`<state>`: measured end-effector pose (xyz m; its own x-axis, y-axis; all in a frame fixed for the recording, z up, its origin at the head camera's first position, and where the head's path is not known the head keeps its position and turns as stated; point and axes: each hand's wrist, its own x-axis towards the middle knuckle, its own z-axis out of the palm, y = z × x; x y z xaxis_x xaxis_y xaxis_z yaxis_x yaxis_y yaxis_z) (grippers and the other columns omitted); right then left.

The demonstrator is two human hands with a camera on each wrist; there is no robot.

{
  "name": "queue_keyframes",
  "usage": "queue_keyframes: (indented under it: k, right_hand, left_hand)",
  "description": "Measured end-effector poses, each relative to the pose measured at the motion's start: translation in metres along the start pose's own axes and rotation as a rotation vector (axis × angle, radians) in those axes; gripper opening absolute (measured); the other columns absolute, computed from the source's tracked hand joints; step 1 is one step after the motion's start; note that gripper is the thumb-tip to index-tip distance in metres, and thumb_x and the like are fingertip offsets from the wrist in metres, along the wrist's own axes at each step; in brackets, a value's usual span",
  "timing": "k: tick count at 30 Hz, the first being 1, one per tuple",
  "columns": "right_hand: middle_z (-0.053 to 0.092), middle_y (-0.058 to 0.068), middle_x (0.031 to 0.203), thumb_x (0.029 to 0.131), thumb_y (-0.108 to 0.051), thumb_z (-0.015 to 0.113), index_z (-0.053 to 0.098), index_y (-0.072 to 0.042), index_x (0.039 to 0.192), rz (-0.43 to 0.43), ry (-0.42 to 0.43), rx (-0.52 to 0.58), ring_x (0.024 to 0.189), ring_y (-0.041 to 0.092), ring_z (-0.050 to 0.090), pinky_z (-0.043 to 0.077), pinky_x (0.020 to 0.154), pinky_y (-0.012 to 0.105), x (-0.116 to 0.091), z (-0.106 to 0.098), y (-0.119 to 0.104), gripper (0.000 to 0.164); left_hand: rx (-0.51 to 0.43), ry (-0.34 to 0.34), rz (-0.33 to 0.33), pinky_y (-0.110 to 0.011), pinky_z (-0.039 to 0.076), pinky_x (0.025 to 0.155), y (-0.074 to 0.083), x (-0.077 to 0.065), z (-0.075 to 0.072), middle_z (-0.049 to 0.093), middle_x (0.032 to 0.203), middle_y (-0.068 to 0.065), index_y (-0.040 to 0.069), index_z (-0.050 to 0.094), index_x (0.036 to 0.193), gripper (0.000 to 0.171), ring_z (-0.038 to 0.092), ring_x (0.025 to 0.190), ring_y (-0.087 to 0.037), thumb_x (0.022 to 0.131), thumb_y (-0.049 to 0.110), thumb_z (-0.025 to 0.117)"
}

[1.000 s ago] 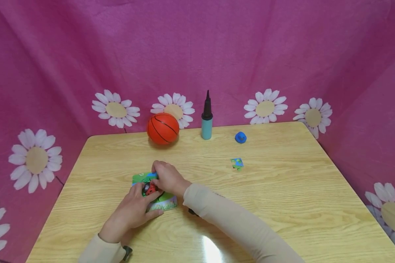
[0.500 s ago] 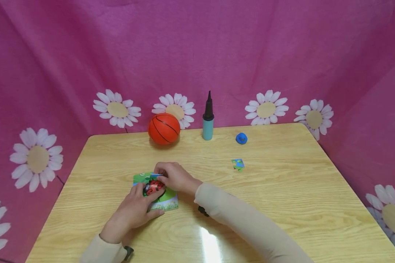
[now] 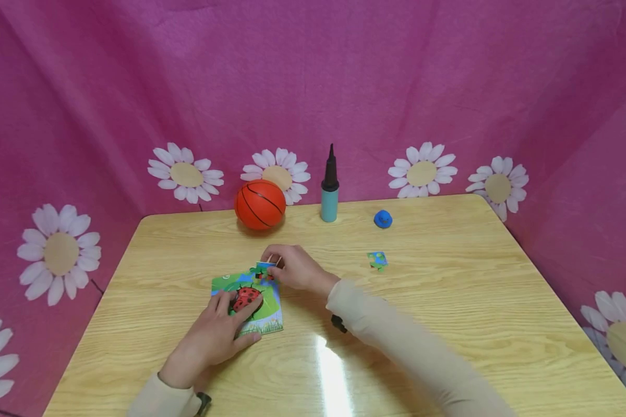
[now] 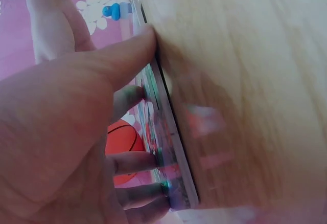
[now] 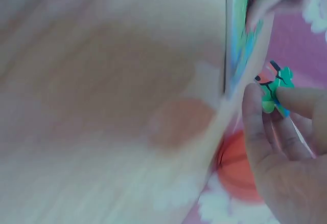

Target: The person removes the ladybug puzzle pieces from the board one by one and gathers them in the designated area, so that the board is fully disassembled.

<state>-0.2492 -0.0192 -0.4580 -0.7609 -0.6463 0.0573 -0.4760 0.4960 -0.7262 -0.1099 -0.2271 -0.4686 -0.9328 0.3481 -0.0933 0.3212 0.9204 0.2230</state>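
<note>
My left hand (image 3: 208,330) rests on a ladybug jigsaw puzzle (image 3: 271,307) at the table's left, its fingers spread over the picture and the thumb at the near edge. In the left wrist view the fingertips touch the face of the puzzle (image 4: 171,132), seen edge-on. Just above the puzzle's far right corner, my right hand (image 3: 297,269) pinches a puzzle piece (image 3: 261,271) between thumb and fingers. The right wrist view shows that piece (image 5: 268,93) coloured green, red and black, apart from the puzzle. Part of the ladybug picture is hidden under the left hand.
Another puzzle piece (image 3: 378,260) lies on the table (image 3: 448,301) to the right. Along the back stand an orange basketball (image 3: 260,204), a teal and black hand pump (image 3: 330,191) and a small blue toy (image 3: 383,219). Behind hangs a pink flowered cloth (image 3: 313,75).
My right hand has moved right and away from the puzzle, bringing the pinched piece off the picture toward its far right corner. The left hand has stayed in place on the puzzle.
</note>
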Motion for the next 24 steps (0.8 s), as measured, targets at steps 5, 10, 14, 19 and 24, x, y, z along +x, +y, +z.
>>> queue_keyframes:
  k: [5,10,14,19,24]
  right_hand:
    - [0.073,0.003,0.091,0.098,-0.004,0.071,0.073,-0.012,0.108,0.024,0.007,-0.046,0.076,0.011,0.064,0.054,0.072,0.023,-0.009,-0.032,0.024,0.014]
    - [0.076,0.003,0.091,0.096,-0.005,0.071,0.075,-0.012,0.103,0.077,-0.029,-0.083,0.078,0.011,0.068,0.057,0.075,0.027,-0.026,-0.066,0.05,0.011]
    - [0.079,0.005,0.092,0.095,-0.005,0.073,0.077,-0.011,0.101,0.13,-0.057,-0.112,0.082,0.014,0.071,0.058,0.078,0.031,-0.043,-0.091,0.069,0.009]
    - [0.078,0.004,0.091,0.093,-0.008,0.077,0.08,-0.012,0.101,0.193,-0.051,-0.167,0.084,0.016,0.069,0.056,0.076,0.031,-0.06,-0.112,0.091,0.009]
    - [0.078,0.004,0.094,0.092,-0.012,0.081,0.083,-0.011,0.102,0.224,-0.055,-0.182,0.084,0.015,0.064,0.053,0.076,0.03,-0.066,-0.119,0.103,0.01]
  left_hand:
    - [0.012,0.012,-0.03,-0.063,0.044,0.115,-0.001,0.0,0.0,0.049,0.146,-0.028,0.001,0.041,0.157,0.09,0.043,0.142,-0.051,0.094,0.057,0.073]
    - [0.019,0.015,-0.028,-0.062,0.041,0.118,0.0,0.0,0.0,0.05,0.146,-0.03,-0.012,0.044,0.148,0.092,0.043,0.143,-0.051,0.094,0.057,0.073]
    - [0.014,0.02,-0.018,-0.061,0.043,0.116,0.0,0.0,0.003,0.049,0.147,-0.03,-0.012,0.047,0.147,0.09,0.044,0.141,-0.048,0.094,0.056,0.072]
    - [0.02,0.038,-0.009,-0.058,0.047,0.112,0.0,0.001,0.002,0.049,0.144,-0.028,-0.011,0.05,0.145,0.089,0.047,0.133,-0.043,0.093,0.056,0.075]
    - [0.026,0.037,-0.01,-0.059,0.047,0.111,0.002,0.001,-0.001,0.05,0.141,-0.024,-0.011,0.053,0.143,0.088,0.048,0.132,-0.041,0.091,0.055,0.077]
